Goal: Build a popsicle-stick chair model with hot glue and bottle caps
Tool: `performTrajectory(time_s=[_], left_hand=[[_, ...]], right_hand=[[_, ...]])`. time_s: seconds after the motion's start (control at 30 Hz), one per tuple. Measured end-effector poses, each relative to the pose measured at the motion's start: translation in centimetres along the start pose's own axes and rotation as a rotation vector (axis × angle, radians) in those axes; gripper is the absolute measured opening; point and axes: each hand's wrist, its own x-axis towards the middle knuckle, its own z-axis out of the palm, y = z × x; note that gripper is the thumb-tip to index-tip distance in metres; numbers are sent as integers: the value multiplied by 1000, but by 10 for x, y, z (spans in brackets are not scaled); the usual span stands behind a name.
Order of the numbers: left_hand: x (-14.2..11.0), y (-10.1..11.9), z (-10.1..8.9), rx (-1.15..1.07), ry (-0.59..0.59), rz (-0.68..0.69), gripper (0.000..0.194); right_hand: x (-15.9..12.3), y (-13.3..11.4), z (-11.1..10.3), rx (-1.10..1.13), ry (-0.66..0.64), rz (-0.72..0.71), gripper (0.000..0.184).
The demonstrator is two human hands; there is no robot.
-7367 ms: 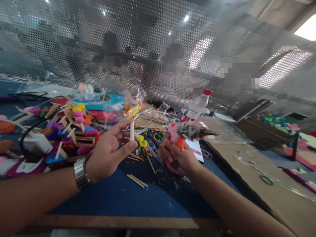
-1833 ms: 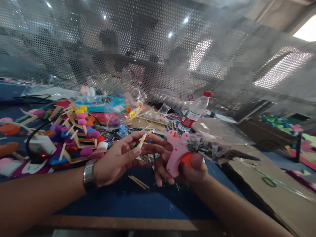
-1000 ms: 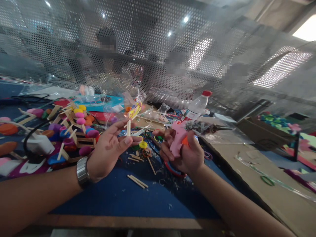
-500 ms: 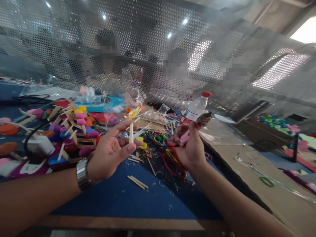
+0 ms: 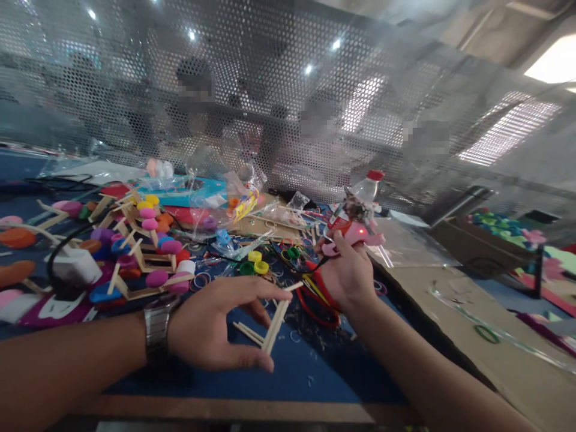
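A pink glue gun (image 5: 357, 233) glows with a red dot near a clear bottle (image 5: 368, 191) capped in red, as pale cream sticks (image 5: 276, 327) stand out against a deep blue tabletop (image 5: 225, 381). Round caps (image 5: 157, 278) add pink, purple, orange, yellow and blue beside a white plug (image 5: 76, 267) with a black cord (image 5: 53, 255). A silver watch (image 5: 157, 324) gleams, tan colours the cardboard (image 5: 454, 327), and rows of small dots pattern the grey perforated screen (image 5: 270, 78).
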Motion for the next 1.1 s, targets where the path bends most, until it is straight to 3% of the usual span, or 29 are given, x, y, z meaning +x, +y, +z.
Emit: performTrajectory(time_s=[0.17, 0.4, 0.5, 0.63, 0.77, 0.9, 1.1], left_hand=[[1, -2, 2, -32, -93, 68, 63], [-3, -2, 4, -136, -209, 4, 64], [-3, -1, 2, -63, -148, -8, 63], [0, 0, -1, 130, 38, -70, 64], [2, 0, -3, 211, 192, -108, 60], [1, -4, -2, 265, 239, -119, 61], [1, -5, -2, 287, 299, -141, 59]], right_hand=[[1, 0, 1, -22, 1, -18, 30], [13, -1, -5, 5, 9, -97, 33], [16, -3, -5, 22, 63, -67, 33], [9, -5, 1, 55, 35, -40, 32], [-7, -4, 10, 23, -73, 3, 30], [-21, -3, 14, -52, -212, 91, 36], [-35, -5, 16, -184, -403, 151, 27]])
